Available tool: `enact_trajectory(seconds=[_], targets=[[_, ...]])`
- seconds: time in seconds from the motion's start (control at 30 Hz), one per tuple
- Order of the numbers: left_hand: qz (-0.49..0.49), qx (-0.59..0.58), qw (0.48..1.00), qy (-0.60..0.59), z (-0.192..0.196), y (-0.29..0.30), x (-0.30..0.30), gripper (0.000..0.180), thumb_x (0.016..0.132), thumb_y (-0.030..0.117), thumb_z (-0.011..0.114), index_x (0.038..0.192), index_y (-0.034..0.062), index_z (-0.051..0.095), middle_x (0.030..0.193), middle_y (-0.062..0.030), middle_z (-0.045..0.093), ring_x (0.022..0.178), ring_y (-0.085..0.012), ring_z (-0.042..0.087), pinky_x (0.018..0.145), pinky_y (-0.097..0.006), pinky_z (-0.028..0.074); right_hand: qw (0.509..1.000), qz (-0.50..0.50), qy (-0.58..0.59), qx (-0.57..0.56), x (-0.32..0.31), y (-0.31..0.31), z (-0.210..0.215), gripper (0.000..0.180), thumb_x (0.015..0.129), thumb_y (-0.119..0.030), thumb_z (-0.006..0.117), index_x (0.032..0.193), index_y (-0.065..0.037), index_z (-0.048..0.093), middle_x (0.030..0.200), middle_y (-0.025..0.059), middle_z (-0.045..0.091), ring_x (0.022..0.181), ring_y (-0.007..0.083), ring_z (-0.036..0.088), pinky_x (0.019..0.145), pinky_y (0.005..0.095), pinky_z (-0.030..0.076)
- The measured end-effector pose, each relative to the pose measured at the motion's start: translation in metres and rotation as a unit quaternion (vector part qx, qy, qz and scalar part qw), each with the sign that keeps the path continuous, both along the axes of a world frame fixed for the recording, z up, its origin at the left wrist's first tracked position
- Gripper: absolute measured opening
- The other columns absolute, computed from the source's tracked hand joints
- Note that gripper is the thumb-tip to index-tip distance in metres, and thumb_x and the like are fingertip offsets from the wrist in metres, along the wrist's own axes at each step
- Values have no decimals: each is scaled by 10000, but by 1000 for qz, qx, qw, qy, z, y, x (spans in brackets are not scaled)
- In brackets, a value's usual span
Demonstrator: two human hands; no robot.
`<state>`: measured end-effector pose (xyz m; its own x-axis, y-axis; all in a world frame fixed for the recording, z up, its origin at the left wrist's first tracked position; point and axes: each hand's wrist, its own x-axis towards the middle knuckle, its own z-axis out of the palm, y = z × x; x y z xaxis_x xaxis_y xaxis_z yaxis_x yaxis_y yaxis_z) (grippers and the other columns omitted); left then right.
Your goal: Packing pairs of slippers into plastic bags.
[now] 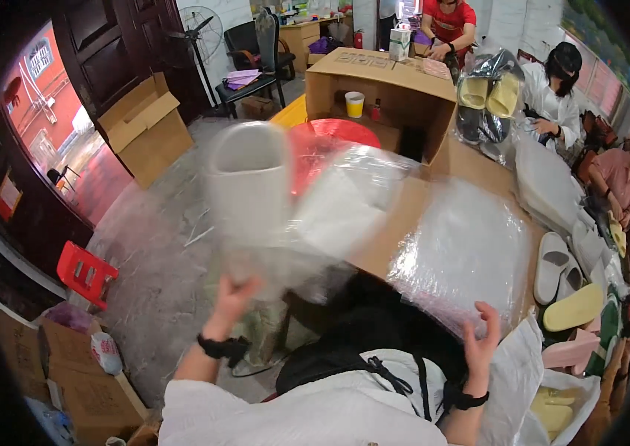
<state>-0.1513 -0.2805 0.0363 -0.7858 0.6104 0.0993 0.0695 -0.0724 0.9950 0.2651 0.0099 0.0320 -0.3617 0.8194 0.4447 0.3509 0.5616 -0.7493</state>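
Observation:
Smeared by motion, a white slipper in clear plastic is up in front of me, left of the table. My left hand is at the plastic's lower end, its fingers blurred and seemingly closed on it. Another white shape in shiny clear plastic lies to the slipper's right; I cannot tell whether it is in the same bag. My right hand is raised with fingers apart and holds nothing. It is beside the near edge of a stack of clear plastic bags on the cardboard-covered table.
An open cardboard box on its side holds a yellow-and-white cup. Bagged slippers stand right of it. Grey slippers and a yellow slipper lie along the right. A red stool stands left; several people work behind.

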Motion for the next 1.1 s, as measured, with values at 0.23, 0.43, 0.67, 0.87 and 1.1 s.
enact_trajectory(seconds=[0.23, 0.43, 0.67, 0.87, 1.1], targets=[[336, 26, 915, 221, -64, -89, -60, 413, 945, 88, 639, 1306, -23, 474, 1230, -123, 593, 1103, -201, 572, 963, -336, 460, 981, -131, 111, -89, 26, 35, -55, 167, 892, -34, 625, 1055, -2, 632, 974, 44, 624, 887, 141, 577, 798, 274, 462], [137, -90, 986, 25, -150, -90, -27, 475, 892, 98, 674, 1301, -13, 460, 1226, -136, 585, 1109, -212, 559, 960, -343, 449, 987, -112, 94, -71, 21, 39, -59, 143, 887, -28, 638, 1025, 5, 629, 932, 26, 610, 835, 109, 564, 758, 246, 464], [-190, -382, 904, 29, -175, -130, -6, 591, 841, 92, 712, 1370, 17, 460, 1214, -92, 615, 1089, -178, 584, 916, -337, 483, 984, -115, 99, -93, 18, 40, -58, 119, 881, -19, 646, 997, -1, 636, 933, 19, 609, 831, 105, 555, 754, 245, 463], [-169, -408, 882, -167, -197, -32, -24, 496, 832, 192, 705, 1261, -15, 565, 1028, -72, 663, 913, -166, 596, 820, -336, 499, 989, -132, 64, -28, 25, 38, -63, 94, 873, -10, 650, 966, -9, 633, 934, 22, 608, 816, 105, 548, 742, 247, 460], [59, 60, 860, -504, -249, 100, -85, 280, 973, 219, 431, 1026, 44, 643, 1001, -130, 668, 885, -336, 632, 758, -450, 545, 989, -126, 65, -41, 25, 33, -54, 89, 874, 2, 644, 961, -10, 631, 955, 33, 615, 825, 119, 554, 749, 253, 460]])
